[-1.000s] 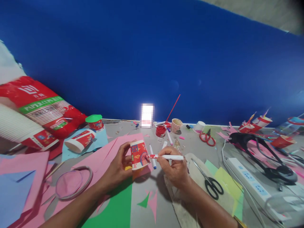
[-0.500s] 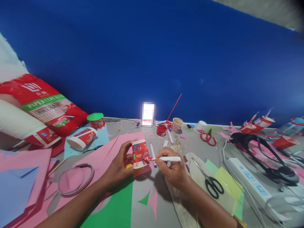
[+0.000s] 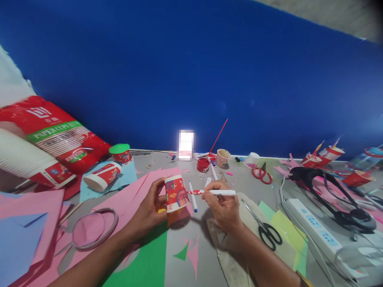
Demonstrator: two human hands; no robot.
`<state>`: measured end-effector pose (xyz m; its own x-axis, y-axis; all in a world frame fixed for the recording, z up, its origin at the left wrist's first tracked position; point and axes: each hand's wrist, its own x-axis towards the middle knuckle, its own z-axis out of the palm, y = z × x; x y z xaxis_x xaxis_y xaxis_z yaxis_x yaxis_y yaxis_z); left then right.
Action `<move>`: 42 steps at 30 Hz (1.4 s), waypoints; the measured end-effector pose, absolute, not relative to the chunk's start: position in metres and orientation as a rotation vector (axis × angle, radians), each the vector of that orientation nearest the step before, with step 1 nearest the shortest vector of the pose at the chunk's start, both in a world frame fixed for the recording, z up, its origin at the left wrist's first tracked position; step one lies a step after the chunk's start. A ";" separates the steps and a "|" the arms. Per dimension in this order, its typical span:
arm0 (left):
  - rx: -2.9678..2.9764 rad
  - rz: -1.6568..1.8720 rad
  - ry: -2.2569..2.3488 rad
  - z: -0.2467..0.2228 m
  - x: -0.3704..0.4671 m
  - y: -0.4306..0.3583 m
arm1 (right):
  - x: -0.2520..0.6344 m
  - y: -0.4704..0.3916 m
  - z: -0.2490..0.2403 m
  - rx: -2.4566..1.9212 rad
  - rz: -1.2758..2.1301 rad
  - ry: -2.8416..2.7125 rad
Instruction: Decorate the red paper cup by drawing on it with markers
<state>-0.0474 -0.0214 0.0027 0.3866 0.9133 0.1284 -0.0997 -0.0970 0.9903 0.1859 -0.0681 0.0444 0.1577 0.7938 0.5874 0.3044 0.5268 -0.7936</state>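
Observation:
My left hand (image 3: 154, 205) is wrapped round a red and white printed paper cup (image 3: 176, 195), tilted on its side above the table. A pinkish round patch shows on the cup's printed side, towards the right. In my right hand (image 3: 224, 205) is a white marker (image 3: 221, 192) with red smears near its tip, pinched between fingers and thumb. Its tip points left, at or very close to the cup; I cannot tell whether they touch. Another white marker with a blue end (image 3: 193, 197) lies on the table between my hands.
Pink paper (image 3: 134, 199) and green paper (image 3: 146, 255) lie under my left arm. Black-handled scissors (image 3: 269, 235) rest on a cloth at right, beside a power strip (image 3: 314, 225). Behind stand a red paint pot (image 3: 202, 164) and paper cup (image 3: 223, 158); a cup pack (image 3: 54, 127) leans at left.
My right hand has moved slightly right with the marker, drawing its tip back towards the cup's edge. The cup has shifted and turned a little in my left hand.

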 end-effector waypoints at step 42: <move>0.955 1.052 0.857 0.015 -0.056 -0.017 | 0.269 0.009 0.002 -1.592 0.565 -1.295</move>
